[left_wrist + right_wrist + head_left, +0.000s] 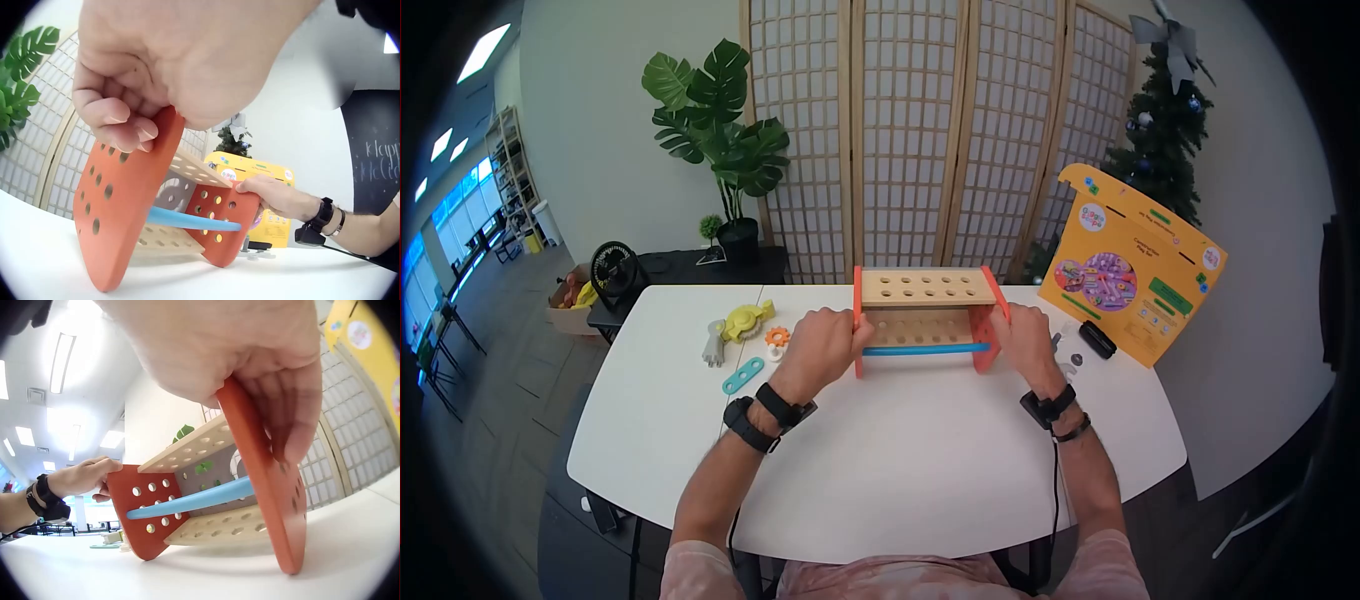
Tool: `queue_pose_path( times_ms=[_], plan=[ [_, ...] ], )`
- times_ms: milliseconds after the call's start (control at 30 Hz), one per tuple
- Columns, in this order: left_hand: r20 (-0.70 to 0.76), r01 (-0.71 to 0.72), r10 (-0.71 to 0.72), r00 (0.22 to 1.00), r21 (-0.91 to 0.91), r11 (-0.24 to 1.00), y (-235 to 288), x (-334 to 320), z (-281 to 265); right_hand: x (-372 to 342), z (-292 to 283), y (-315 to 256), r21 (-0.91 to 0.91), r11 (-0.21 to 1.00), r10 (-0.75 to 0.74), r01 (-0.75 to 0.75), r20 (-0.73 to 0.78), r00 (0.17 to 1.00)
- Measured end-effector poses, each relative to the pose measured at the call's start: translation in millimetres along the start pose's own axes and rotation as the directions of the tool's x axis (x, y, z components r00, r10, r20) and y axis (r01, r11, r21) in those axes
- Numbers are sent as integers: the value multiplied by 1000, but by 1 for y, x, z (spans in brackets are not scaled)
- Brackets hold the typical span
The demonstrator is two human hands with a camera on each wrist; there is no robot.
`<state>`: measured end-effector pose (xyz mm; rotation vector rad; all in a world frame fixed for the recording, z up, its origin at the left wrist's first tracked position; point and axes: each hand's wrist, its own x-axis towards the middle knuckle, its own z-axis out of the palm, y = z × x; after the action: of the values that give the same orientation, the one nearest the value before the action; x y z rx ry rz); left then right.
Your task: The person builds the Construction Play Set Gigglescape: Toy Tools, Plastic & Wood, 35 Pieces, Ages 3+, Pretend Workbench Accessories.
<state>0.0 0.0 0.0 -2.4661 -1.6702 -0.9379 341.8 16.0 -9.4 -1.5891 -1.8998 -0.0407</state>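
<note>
A toy workbench (925, 293) of pale wood stands on the white table in front of the person. Two rows of holes run along its top shelf, and a lower shelf has holes too. At its left end, the left hand (824, 345) grips the upper edge of a red side panel (115, 215), fingers curled over the outside. The right hand (1027, 345) holds the opposite red panel (265, 481) in the same way, thumb on the inner side. Between the panels runs a blue rod (925, 350).
Left of the workbench lie a yellow toy piece (745, 321), a grey piece (713, 345), an orange gear (777, 337) and a teal holed strip (743, 375). To the right are a black case (1097, 340), small grey parts (1076, 360) and an upright yellow box (1135, 265).
</note>
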Motion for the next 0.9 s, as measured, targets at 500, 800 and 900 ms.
queue_pose_path(
  times_ms=[500,800,900],
  plan=[
    [95,-39,44,995,-48,998,5,20,11,17,-8,25,39,993,101,-107,133,986],
    [140,29,-19,990,-67,997,5,23,16,22,-10,26,79,983,150,-163,141,979],
    [177,57,-42,983,-82,995,1,22,13,22,-13,25,66,984,153,-164,150,977]
  ],
)
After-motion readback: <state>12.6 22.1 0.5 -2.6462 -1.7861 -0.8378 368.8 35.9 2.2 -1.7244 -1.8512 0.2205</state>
